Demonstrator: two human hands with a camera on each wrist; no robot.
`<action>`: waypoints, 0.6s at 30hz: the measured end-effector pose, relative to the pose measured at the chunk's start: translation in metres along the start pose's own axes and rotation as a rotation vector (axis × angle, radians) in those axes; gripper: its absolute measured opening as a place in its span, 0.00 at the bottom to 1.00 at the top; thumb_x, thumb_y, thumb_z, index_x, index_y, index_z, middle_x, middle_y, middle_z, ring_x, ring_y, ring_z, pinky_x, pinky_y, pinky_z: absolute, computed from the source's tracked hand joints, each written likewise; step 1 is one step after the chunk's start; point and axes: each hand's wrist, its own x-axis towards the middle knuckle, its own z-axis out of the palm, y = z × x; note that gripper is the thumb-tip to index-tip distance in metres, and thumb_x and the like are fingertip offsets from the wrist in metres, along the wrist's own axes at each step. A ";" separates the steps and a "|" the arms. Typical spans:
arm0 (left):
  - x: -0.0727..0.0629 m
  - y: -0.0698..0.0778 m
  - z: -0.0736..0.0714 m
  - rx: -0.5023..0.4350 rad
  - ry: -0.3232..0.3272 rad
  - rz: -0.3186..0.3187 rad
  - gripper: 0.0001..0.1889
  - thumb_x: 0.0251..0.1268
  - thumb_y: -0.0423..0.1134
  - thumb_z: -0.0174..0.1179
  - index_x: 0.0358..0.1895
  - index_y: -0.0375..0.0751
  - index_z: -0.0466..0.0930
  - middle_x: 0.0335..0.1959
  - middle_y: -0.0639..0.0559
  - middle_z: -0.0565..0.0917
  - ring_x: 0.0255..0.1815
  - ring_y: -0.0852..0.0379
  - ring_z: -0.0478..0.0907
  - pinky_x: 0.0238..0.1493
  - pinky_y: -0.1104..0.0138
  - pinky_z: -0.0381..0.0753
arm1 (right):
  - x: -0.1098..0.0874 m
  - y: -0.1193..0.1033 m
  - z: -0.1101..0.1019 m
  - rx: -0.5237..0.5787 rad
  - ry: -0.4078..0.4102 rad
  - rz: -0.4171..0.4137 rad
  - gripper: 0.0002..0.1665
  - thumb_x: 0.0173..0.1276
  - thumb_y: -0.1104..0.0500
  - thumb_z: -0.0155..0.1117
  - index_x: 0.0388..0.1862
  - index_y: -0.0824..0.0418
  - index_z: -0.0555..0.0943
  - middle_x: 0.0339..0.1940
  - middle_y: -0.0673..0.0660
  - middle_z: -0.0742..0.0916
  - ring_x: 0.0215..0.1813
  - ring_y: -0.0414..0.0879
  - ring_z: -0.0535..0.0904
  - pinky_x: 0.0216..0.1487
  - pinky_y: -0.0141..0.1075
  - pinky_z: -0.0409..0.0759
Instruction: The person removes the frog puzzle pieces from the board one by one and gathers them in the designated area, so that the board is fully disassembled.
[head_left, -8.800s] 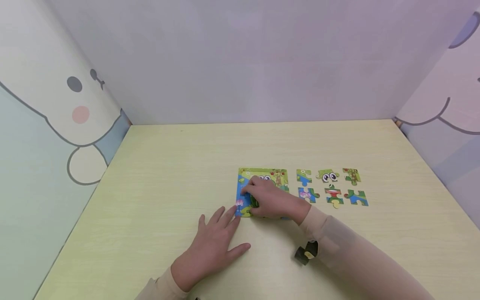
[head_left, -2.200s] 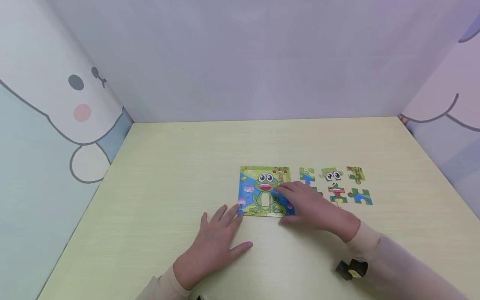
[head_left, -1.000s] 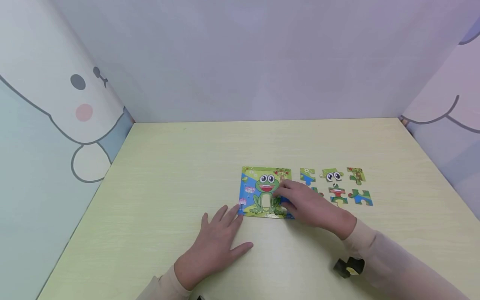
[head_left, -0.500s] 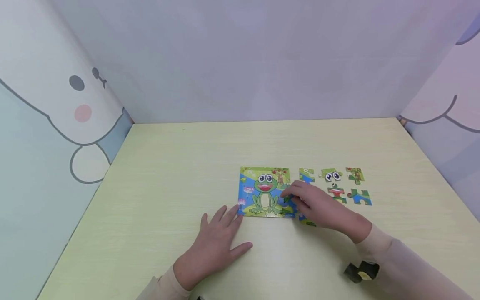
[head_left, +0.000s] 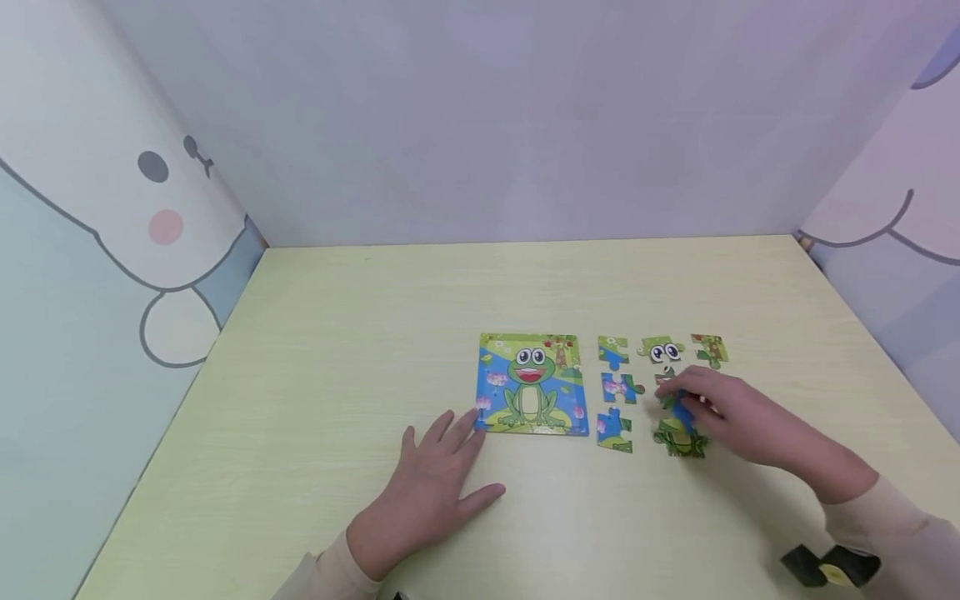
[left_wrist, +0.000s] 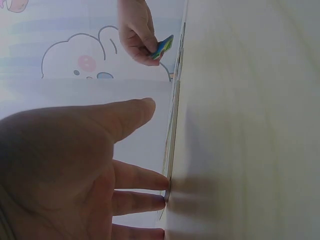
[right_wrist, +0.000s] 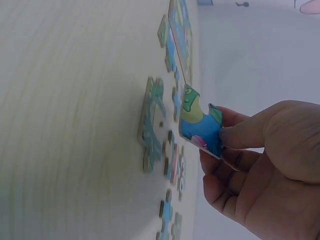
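Between thumb and fingers, my right hand (head_left: 742,417) pinches a blue and green puzzle piece (right_wrist: 197,122) with a pink flower on it, raised above the table. Below it lies a piece with the frog's legs (head_left: 681,442); the frog-mouth piece behind is partly hidden by the fingers. My left hand (head_left: 423,492) rests spread out on the table, fingertips at the near left corner of the puzzle board (head_left: 529,383). That board lies flat and shows a whole smiling frog.
Loose pieces sit to the right of the board: a flower piece (head_left: 618,388), a blue corner piece (head_left: 613,352), a frog-eyes piece (head_left: 662,350), a tree piece (head_left: 708,350) and a lower corner piece (head_left: 615,429). Walls with cartoon drawings enclose the table (head_left: 360,333).
My right hand has moved right from the board, carrying a puzzle piece. Since the oldest frame, the frog-legs piece and a lower corner piece have come to lie on the table. The left hand stays put.
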 end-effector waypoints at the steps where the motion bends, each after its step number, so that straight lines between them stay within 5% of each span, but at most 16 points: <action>1: 0.000 0.000 0.000 0.000 0.001 0.000 0.37 0.71 0.64 0.61 0.73 0.42 0.76 0.81 0.45 0.68 0.80 0.34 0.64 0.67 0.23 0.62 | -0.004 0.006 -0.003 -0.026 -0.003 0.002 0.20 0.72 0.74 0.62 0.56 0.56 0.86 0.55 0.53 0.89 0.51 0.35 0.80 0.45 0.34 0.83; 11: 0.000 0.001 -0.001 -0.006 0.000 0.000 0.37 0.71 0.64 0.61 0.73 0.41 0.76 0.81 0.45 0.68 0.80 0.34 0.64 0.68 0.23 0.62 | -0.045 0.049 -0.020 -0.075 -0.131 0.144 0.19 0.72 0.72 0.64 0.52 0.51 0.86 0.52 0.49 0.89 0.48 0.22 0.75 0.41 0.29 0.80; 18: 0.000 0.000 0.000 -0.011 0.004 0.000 0.37 0.71 0.64 0.61 0.73 0.41 0.76 0.81 0.46 0.68 0.80 0.35 0.64 0.68 0.23 0.60 | -0.049 0.053 -0.009 -0.098 -0.076 0.080 0.21 0.67 0.75 0.67 0.51 0.52 0.86 0.48 0.46 0.87 0.46 0.23 0.74 0.40 0.30 0.78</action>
